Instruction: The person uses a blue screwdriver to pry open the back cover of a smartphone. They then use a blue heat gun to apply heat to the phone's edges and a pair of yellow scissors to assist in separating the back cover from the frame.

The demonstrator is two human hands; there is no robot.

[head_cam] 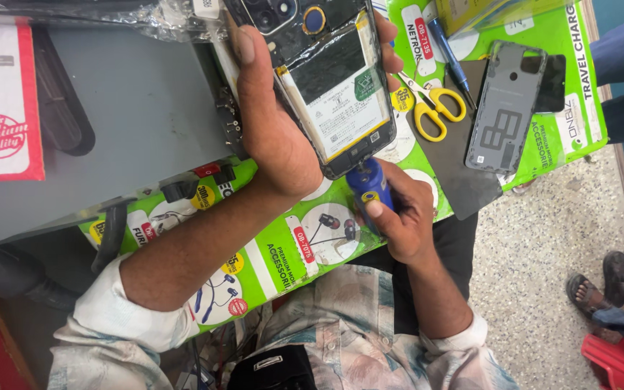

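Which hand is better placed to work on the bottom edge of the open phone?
The right hand. It grips the blue screwdriver with its tip at the bottom edge of the phone. The left hand is wrapped around the phone, holding it.

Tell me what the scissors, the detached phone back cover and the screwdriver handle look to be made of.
Scissors: glossy yellow handles, likely moulded plastic; blades pale and shiny, apparently metal.
Phone back cover: matte grey, inner side up with moulded ribs and cut-outs, probably plastic.
Screwdriver handle, gripped in the right hand: smooth blue with a sheen, plastic by the look; coated metal is possible.
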